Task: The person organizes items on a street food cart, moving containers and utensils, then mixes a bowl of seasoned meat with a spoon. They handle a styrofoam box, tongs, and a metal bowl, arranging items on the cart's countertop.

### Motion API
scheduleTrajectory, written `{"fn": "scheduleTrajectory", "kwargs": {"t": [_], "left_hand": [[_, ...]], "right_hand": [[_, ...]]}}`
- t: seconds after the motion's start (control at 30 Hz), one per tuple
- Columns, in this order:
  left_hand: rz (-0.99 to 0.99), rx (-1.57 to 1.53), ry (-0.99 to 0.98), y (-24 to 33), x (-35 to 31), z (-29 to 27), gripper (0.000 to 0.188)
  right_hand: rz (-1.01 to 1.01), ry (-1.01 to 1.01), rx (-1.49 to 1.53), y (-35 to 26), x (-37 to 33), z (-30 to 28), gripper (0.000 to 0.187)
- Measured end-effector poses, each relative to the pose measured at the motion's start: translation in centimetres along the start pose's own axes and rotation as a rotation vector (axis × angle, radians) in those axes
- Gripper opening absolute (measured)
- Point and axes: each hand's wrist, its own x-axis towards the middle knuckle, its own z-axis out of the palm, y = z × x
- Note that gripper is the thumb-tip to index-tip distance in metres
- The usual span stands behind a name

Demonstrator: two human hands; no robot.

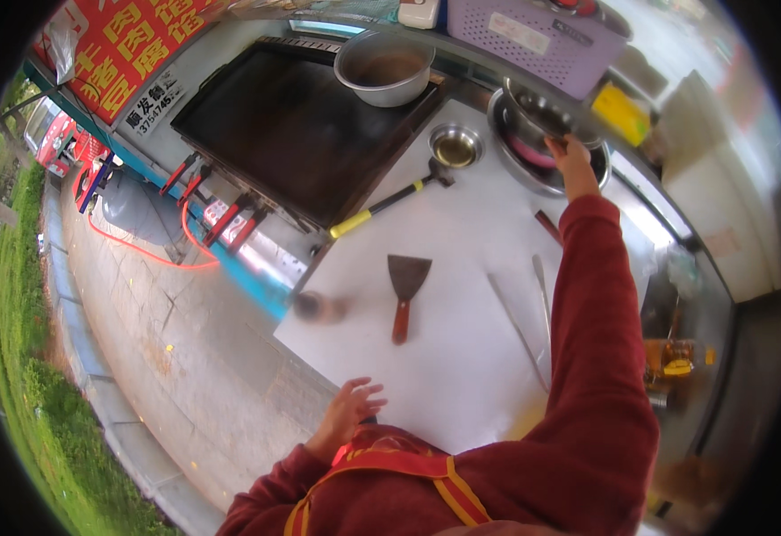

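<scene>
My right hand (572,163) reaches far forward, its fingers closed on the rim of a steel bowl (526,109). That bowl is tilted above a wider steel basin (597,170), and something pink shows between them. My left hand (353,409) is by the near edge of the white worktop (462,357), fingers apart and holding nothing. In front of it lies a scraper (406,286) with a wide metal blade and a wooden handle. Beyond the scraper, a tool with a yellow and black handle (390,204) leans its dark head near a small steel bowl of yellowish liquid (455,146).
A black flat griddle (265,125) with red-handled valves (229,219) stands at the far left, a metal pot (385,71) on its corner. Behind are a purple basket (533,45) and a yellow packet (621,112). Thin metal rods (517,326) lie beside my right sleeve. A blurred jar (314,306) stands at the left edge.
</scene>
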Motion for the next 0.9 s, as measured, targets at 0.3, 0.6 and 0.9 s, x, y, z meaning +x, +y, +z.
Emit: {"fn": "scheduleTrajectory", "kwargs": {"t": [0.3, 0.6, 0.9], "left_hand": [[0.262, 0.254, 0.128, -1.5, 2.9, -3.0, 0.034], [0.350, 0.298, 0.244, -3.7, 2.2, -8.1, 0.029], [0.250, 0.213, 0.221, -2.8, 0.8, -11.3, 0.038]], "right_hand": [[0.208, -0.431, -0.190, 4.8, -7.4, -2.9, 0.025], [-0.013, -0.243, -1.056, 18.7, -6.2, 1.2, 0.024], [-0.141, -0.121, -1.135, 19.5, -2.3, 0.8, 0.020]]}}
